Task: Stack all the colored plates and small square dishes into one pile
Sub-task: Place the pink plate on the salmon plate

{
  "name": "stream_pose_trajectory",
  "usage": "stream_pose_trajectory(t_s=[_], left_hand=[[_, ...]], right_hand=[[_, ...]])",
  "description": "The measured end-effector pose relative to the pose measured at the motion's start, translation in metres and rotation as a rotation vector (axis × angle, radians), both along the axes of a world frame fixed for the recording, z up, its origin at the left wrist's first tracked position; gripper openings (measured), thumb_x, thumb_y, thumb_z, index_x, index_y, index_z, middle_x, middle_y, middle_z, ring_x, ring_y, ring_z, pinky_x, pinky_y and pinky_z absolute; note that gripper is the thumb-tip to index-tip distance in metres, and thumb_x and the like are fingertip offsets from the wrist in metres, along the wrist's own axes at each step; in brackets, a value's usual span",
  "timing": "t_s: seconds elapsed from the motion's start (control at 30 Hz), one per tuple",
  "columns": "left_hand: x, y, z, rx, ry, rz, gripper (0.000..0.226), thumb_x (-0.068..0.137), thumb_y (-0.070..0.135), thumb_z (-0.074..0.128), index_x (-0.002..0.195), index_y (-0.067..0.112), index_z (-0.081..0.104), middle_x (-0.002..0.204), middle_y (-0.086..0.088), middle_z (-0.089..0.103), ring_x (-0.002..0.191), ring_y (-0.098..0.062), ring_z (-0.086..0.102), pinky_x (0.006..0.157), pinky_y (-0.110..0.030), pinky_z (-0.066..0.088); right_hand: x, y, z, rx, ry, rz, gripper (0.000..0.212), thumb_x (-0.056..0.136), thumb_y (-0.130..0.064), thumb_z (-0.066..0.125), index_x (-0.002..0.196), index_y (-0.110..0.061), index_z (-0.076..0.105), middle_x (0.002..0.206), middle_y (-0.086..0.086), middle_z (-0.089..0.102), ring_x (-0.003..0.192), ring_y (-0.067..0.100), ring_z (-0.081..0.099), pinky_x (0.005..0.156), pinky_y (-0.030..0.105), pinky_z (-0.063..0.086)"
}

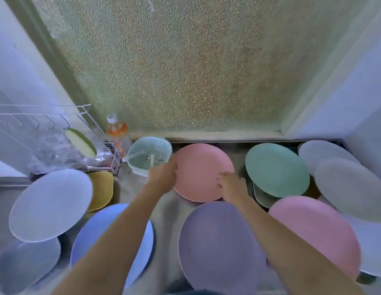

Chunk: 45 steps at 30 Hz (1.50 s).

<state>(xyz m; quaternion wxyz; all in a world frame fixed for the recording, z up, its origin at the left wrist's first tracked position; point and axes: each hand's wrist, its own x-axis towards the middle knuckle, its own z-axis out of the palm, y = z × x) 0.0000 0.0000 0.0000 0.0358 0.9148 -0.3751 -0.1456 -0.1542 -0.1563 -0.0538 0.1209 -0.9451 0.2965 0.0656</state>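
Note:
A pink plate [201,169] lies at the back middle of the counter. My left hand [163,175] grips its left rim and my right hand [232,187] grips its near right rim. Around it lie a purple plate [217,245], a second pink plate [315,233], a green plate [276,169] over a small greyish dish [263,198], two grey plates [351,188] at the right, a blue plate [94,233] under my left forearm, a pale white plate [51,205], a grey-blue plate [26,267] and a small yellow square dish [101,189].
A pale green strainer basket [149,155] stands just left of the pink plate, with an orange-labelled bottle [117,129] behind it. A white wire dish rack [47,137] fills the back left. A frosted window [185,60] and walls close off the back and right.

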Motion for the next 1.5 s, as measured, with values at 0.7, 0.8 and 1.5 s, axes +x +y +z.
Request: stream_pose_trajectory(t_s=[0.7,0.8,1.5], left_hand=[[-0.081,0.028,-0.081,0.187,0.487,0.091,0.02,0.094,0.018,0.038,0.09,0.008,0.055,0.113,-0.016,0.061,0.104,-0.035,0.058,0.076,-0.032,0.04],[-0.078,0.031,-0.077,0.162,0.556,0.167,0.024,0.089,0.014,0.038,0.066,0.012,0.04,0.082,-0.009,0.057,0.08,-0.037,0.064,0.066,-0.033,0.045],[-0.055,0.05,-0.07,-0.474,0.87,0.776,0.021,0.09,0.018,0.047,0.098,0.007,0.064,0.085,-0.015,0.064,0.065,-0.032,0.06,0.067,-0.043,0.058]], right_hand=[[-0.005,-0.003,-0.032,0.405,-0.375,-0.705,0.02,0.091,-0.012,0.046,0.09,0.002,0.061,0.09,0.016,0.062,0.079,0.028,0.052,0.068,0.033,0.04],[-0.01,-0.011,-0.021,0.29,-0.477,-0.591,0.018,0.093,-0.013,0.047,0.094,-0.003,0.061,0.092,0.013,0.065,0.083,0.029,0.057,0.068,0.031,0.04],[-0.084,0.02,-0.023,0.295,-0.249,-0.514,0.053,0.083,0.004,0.033,0.134,-0.01,0.032,0.116,0.02,0.058,0.101,0.037,0.056,0.083,0.042,0.045]])
